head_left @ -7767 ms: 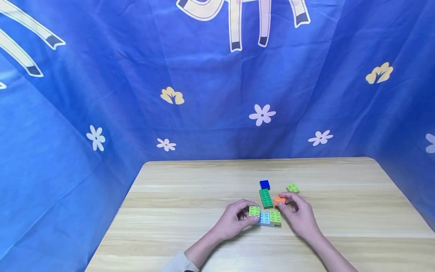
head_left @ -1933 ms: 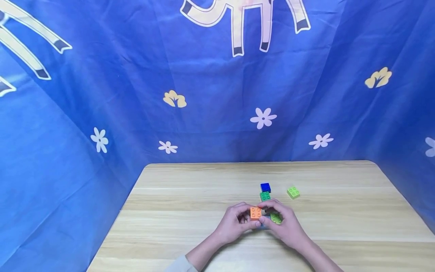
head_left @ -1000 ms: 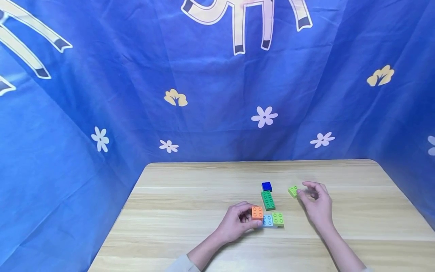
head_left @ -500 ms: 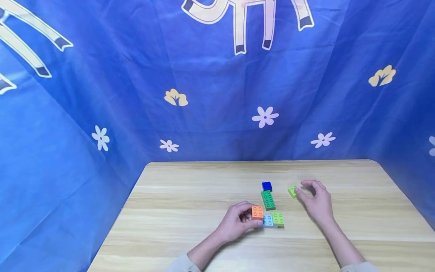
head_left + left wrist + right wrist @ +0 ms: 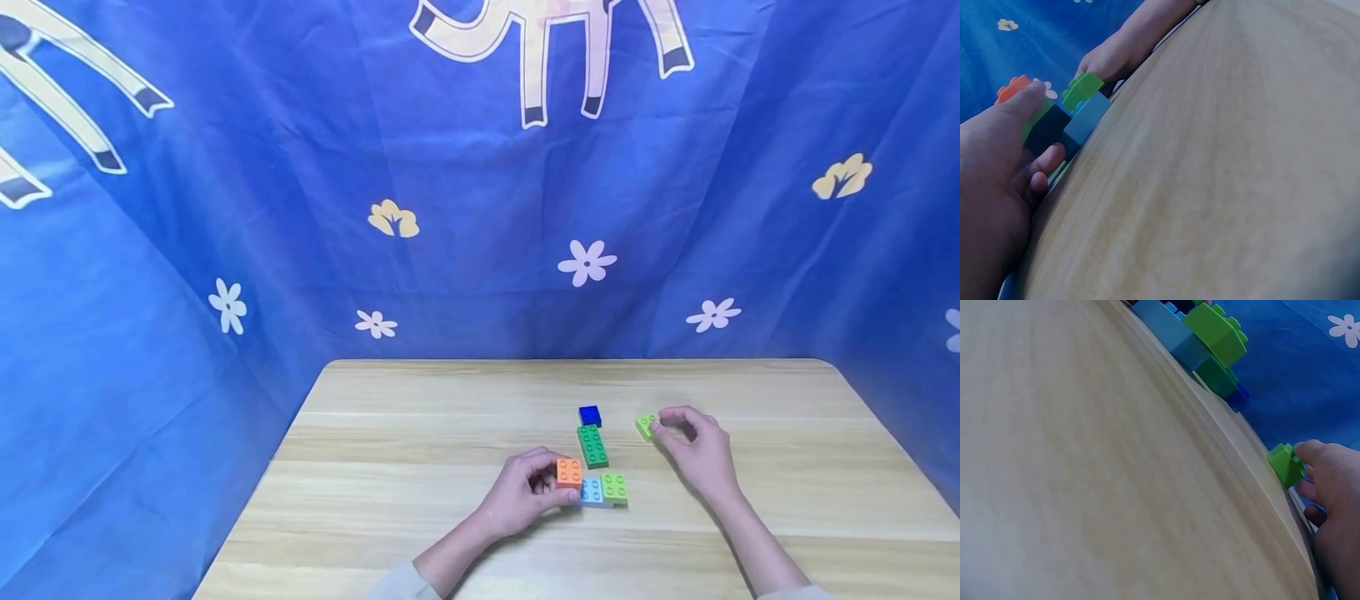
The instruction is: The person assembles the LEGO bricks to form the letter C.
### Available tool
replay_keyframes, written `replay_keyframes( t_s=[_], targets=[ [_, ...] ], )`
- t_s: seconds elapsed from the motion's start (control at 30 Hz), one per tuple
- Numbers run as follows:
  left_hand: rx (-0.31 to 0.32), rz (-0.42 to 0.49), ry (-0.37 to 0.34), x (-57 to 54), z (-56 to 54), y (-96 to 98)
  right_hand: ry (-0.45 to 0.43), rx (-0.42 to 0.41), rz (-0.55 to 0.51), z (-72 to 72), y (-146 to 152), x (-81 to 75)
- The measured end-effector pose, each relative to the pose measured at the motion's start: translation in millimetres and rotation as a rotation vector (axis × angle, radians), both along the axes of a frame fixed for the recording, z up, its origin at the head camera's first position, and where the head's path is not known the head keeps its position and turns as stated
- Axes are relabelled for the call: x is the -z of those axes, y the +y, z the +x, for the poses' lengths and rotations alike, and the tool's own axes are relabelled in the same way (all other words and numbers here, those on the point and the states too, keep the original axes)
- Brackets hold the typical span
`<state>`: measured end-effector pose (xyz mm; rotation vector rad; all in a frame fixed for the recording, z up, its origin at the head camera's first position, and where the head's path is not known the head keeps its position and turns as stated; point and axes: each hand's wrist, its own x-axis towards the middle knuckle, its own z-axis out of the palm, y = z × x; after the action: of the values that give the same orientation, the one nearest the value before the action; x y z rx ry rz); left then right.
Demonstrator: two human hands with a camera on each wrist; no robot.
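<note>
My left hand (image 5: 517, 493) grips the left end of a small brick build. An orange brick (image 5: 568, 471) tops a stack there, with a lime brick and a dark brick (image 5: 1049, 130) below it. Light blue bricks (image 5: 592, 490) form the base, and a second lime brick (image 5: 614, 487) sits on its right end. My right hand (image 5: 701, 454) pinches a separate lime brick (image 5: 1285, 465) between thumb and fingers, down at the table. In the head view the thumb covers part of that brick's studs.
Behind the build, a long green brick (image 5: 593, 447) lies on the wooden table (image 5: 420, 425), with a dark blue brick (image 5: 589, 415) at its far end. A blue patterned curtain (image 5: 480, 208) hangs along the table's back and sides.
The right hand placed the orange brick on the stack, then moved right and back to the separate lime brick. Its fingers have since closed in on that brick. The left hand stays on the build.
</note>
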<state>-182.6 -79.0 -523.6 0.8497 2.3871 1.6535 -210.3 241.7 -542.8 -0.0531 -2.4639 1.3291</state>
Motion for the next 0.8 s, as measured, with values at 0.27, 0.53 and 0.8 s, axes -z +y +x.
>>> replay_keyframes(
  t_s=[0.27, 0.53, 0.8],
  targets=[
    [0.001, 0.000, -0.006, 0.2, 0.2, -0.2, 0.017, -0.015, 0.043, 0.7, 1.4, 1.0],
    [0.009, 0.002, -0.009, 0.0, -0.7, 0.0, 0.059, -0.002, 0.089, -0.9, 2.3, 3.0],
    [0.010, 0.003, -0.004, 1.5, -1.7, -0.4, 0.077, -0.009, 0.097, -2.7, 2.8, 3.8]
  ],
)
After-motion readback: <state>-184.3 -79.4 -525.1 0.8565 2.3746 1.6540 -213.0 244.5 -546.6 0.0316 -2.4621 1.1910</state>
